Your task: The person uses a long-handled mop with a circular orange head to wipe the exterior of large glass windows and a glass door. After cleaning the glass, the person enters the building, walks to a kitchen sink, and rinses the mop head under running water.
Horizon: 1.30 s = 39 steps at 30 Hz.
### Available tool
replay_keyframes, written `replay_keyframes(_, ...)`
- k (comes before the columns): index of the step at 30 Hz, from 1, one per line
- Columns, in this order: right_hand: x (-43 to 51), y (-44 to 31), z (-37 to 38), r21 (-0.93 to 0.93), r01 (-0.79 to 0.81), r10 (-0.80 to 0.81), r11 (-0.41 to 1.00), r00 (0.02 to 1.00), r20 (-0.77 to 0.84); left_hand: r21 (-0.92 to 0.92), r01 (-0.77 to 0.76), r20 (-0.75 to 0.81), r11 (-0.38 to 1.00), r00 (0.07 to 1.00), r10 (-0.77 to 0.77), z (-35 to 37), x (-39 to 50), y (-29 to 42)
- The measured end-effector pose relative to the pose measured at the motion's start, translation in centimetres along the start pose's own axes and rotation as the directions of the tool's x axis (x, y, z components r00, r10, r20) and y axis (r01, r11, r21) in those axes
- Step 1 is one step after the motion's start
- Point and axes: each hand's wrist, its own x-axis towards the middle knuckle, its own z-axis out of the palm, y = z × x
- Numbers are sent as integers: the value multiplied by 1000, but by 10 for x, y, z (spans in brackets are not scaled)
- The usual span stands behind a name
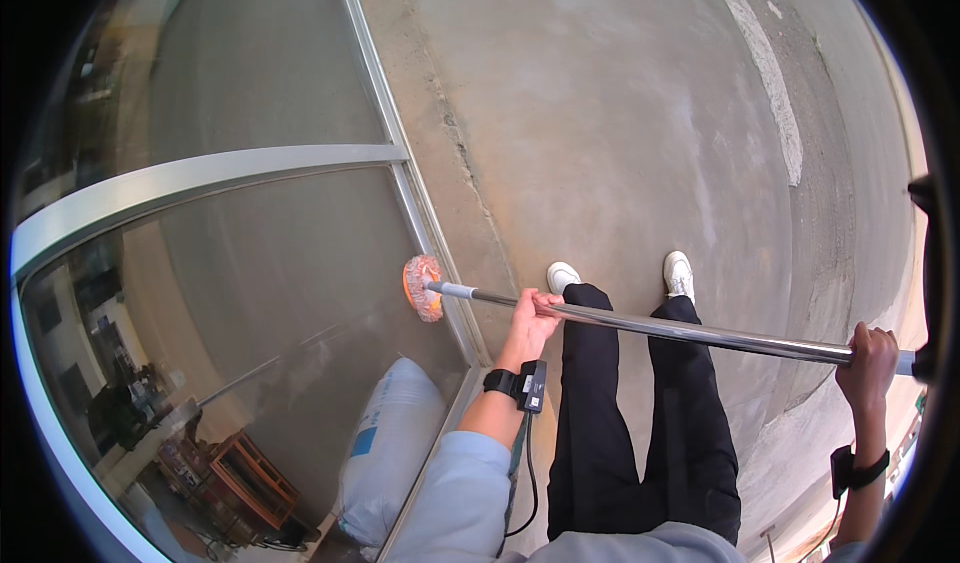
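Observation:
A long-handled mop with a shiny metal pole (675,328) stretches across my front, nearly level in the picture. My left hand (536,311) is wrapped around the pole close to the mop head. Farther back, near the blue-grey end, my right hand (868,364) grips the same pole. The round mop head (423,288) has pink and white fluffy fibres with an orange rim. It is at the lower part of a glass pane (300,263), beside the metal frame; whether it presses on the glass I cannot tell.
A silver-coloured metal crossbar (217,164) divides the glazing on the left. Behind the lower pane stands a stuffed white sack (394,443), and an orange-brown wooden frame (255,480) shows there too. Concrete ground (585,135) extends ahead, with a white painted strip (765,75) at right.

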Motion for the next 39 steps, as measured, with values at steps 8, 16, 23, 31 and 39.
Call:
replay_keyframes(8, 6, -4, -13, -36, -19, 18, 999, 999, -29, -32, -137, 432, 990, 891, 138, 79, -2, 30)
replay_keyframes(16, -22, 41, 1, -17, 235, -231, 972, 967, 107, -221, -23, 76, 975, 996, 41, -119, -33, -68)
replay_keyframes(23, -49, 6, 27, -61, 65, -54, 996, 986, 155, -105, 68, -124, 992, 989, -81, -121, 20, -49)
replay_keyframes(31, -29, -10, 20, 26, -39, 38, 999, 999, 13, 47, 52, 95, 998, 994, -57, -24, 25, -3)
replay_keyframes(39, 18, -53, -9, -15, -43, 43, 999, 999, -6, 113, -210, 358, 971, 920, 158, 128, 22, 71)
